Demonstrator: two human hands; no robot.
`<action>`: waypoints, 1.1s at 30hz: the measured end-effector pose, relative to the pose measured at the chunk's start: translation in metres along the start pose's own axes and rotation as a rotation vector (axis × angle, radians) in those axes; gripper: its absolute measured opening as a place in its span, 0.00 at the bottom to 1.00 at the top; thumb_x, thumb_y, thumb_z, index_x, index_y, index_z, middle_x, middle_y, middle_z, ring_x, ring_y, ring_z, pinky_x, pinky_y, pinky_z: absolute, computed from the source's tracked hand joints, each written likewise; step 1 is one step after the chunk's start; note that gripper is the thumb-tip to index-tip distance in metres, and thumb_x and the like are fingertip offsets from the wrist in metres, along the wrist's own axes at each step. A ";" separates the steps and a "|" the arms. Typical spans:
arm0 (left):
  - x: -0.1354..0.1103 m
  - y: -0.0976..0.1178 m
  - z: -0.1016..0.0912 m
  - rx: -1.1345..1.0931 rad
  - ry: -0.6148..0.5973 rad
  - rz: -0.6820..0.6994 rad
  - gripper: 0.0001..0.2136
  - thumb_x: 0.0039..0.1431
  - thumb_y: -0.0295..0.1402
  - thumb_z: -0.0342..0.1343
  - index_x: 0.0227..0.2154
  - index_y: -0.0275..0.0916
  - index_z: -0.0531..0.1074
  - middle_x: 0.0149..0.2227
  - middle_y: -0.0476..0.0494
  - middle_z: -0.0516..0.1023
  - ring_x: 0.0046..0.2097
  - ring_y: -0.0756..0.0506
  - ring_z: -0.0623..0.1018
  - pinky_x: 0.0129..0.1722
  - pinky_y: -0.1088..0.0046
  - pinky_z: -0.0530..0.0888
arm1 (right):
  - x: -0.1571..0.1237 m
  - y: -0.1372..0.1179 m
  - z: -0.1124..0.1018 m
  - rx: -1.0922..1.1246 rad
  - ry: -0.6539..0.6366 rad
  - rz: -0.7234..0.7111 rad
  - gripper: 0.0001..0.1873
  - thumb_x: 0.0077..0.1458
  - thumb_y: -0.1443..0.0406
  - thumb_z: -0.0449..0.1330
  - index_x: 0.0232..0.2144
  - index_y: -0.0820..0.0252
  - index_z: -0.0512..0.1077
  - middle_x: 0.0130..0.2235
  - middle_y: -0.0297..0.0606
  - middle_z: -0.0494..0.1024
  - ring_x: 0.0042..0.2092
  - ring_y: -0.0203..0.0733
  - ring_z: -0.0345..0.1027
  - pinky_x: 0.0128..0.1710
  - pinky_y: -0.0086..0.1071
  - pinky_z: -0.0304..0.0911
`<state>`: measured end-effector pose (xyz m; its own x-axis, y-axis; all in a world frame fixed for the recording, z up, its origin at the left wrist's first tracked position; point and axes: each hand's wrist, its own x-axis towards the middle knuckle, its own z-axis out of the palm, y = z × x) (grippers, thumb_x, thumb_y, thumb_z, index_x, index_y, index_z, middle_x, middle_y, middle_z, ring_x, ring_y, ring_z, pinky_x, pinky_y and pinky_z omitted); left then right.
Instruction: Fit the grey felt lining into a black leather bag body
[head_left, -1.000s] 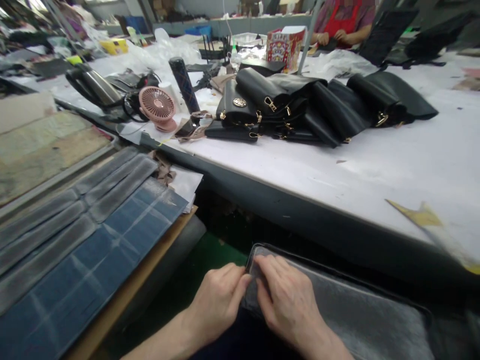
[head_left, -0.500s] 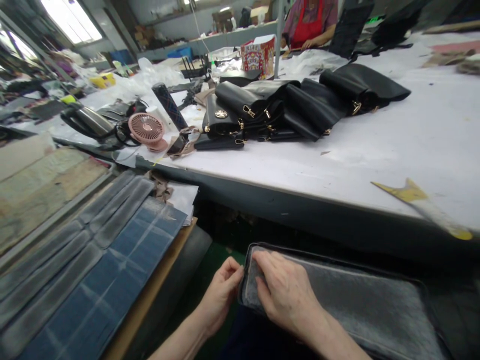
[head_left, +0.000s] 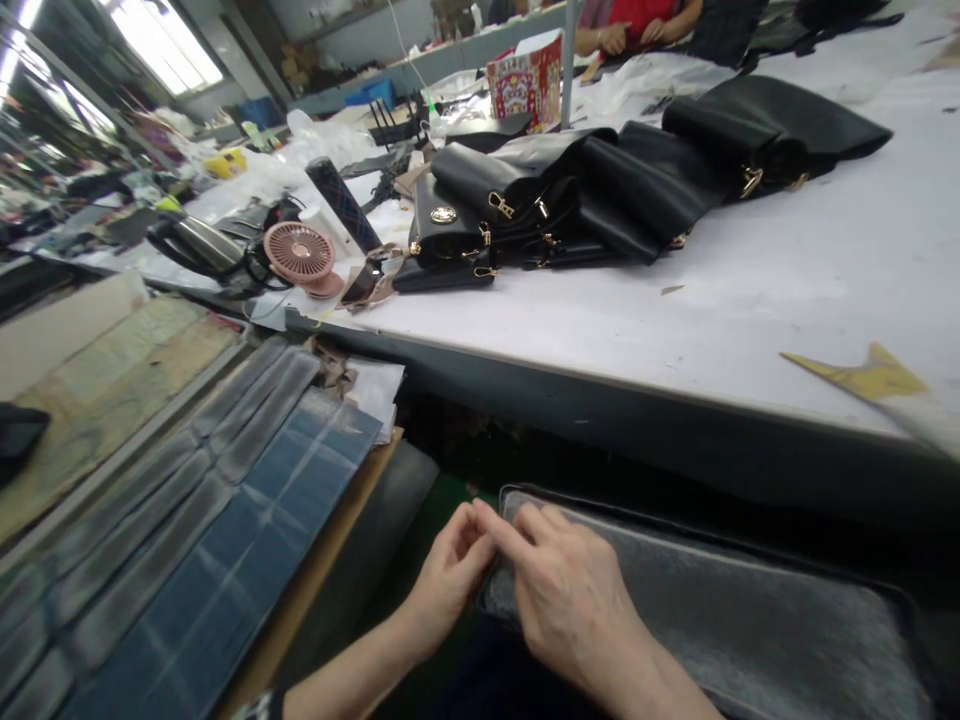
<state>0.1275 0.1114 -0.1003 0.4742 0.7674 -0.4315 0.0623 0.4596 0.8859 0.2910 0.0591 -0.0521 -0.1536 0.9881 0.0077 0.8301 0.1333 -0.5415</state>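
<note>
**Corner work, early going**

Head view, bottom centre: my left hand (head_left: 448, 578) pinches its fingers shut at the left corner of the grey panel (head_left: 720, 620). My right hand (head_left: 574, 600) lies flat on it, fingers spread. By my judgement, the long edge rightward remains undone.

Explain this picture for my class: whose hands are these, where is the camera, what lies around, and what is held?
No machine here: a person works with two bare hands, and the one camera sits on that person's head, looking forward and down. The left hand and right hand meet at the corner of a grey fuzzy panel; the right lies on it, but a firm grip cannot be made out. Beyond stands a white table with black bags and a pink fan. A blue sheet lies to the left. Another person's hands work at the far end.
</note>
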 end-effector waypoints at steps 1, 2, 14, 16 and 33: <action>0.000 -0.002 0.002 0.036 0.024 0.050 0.11 0.61 0.41 0.58 0.35 0.39 0.65 0.34 0.51 0.68 0.37 0.51 0.69 0.38 0.76 0.67 | 0.000 0.000 0.000 -0.024 -0.017 -0.001 0.35 0.54 0.72 0.51 0.63 0.47 0.55 0.44 0.36 0.70 0.42 0.47 0.62 0.35 0.38 0.55; -0.001 -0.004 0.004 0.074 0.047 0.087 0.11 0.62 0.41 0.57 0.36 0.39 0.65 0.34 0.51 0.69 0.38 0.50 0.69 0.39 0.76 0.67 | 0.001 0.000 0.000 -0.042 -0.035 -0.003 0.33 0.54 0.71 0.51 0.62 0.48 0.58 0.43 0.37 0.69 0.42 0.47 0.62 0.35 0.38 0.55; -0.018 -0.004 0.001 -0.050 -0.045 -0.039 0.15 0.62 0.47 0.54 0.40 0.42 0.60 0.30 0.54 0.64 0.23 0.54 0.64 0.17 0.81 0.63 | -0.001 -0.007 -0.001 -0.184 -0.079 -0.046 0.30 0.55 0.72 0.50 0.61 0.56 0.63 0.47 0.42 0.69 0.45 0.47 0.63 0.38 0.38 0.61; -0.017 -0.004 0.000 -0.032 -0.034 -0.020 0.14 0.61 0.46 0.55 0.40 0.42 0.61 0.31 0.54 0.65 0.25 0.54 0.64 0.19 0.80 0.63 | -0.002 -0.008 0.001 -0.208 -0.074 -0.053 0.31 0.54 0.72 0.51 0.61 0.57 0.63 0.47 0.42 0.69 0.45 0.48 0.62 0.38 0.39 0.61; -0.007 0.010 -0.018 0.796 -0.051 0.537 0.07 0.65 0.38 0.52 0.41 0.43 0.71 0.44 0.45 0.72 0.48 0.44 0.73 0.49 0.68 0.70 | -0.043 -0.023 0.008 -0.141 0.129 0.029 0.26 0.59 0.65 0.55 0.60 0.60 0.61 0.54 0.42 0.70 0.49 0.53 0.61 0.48 0.48 0.64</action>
<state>0.1090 0.1184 -0.0909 0.6496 0.7581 0.0568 0.3949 -0.4003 0.8269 0.2743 0.0129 -0.0465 -0.0660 0.9921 0.1065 0.9016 0.1050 -0.4195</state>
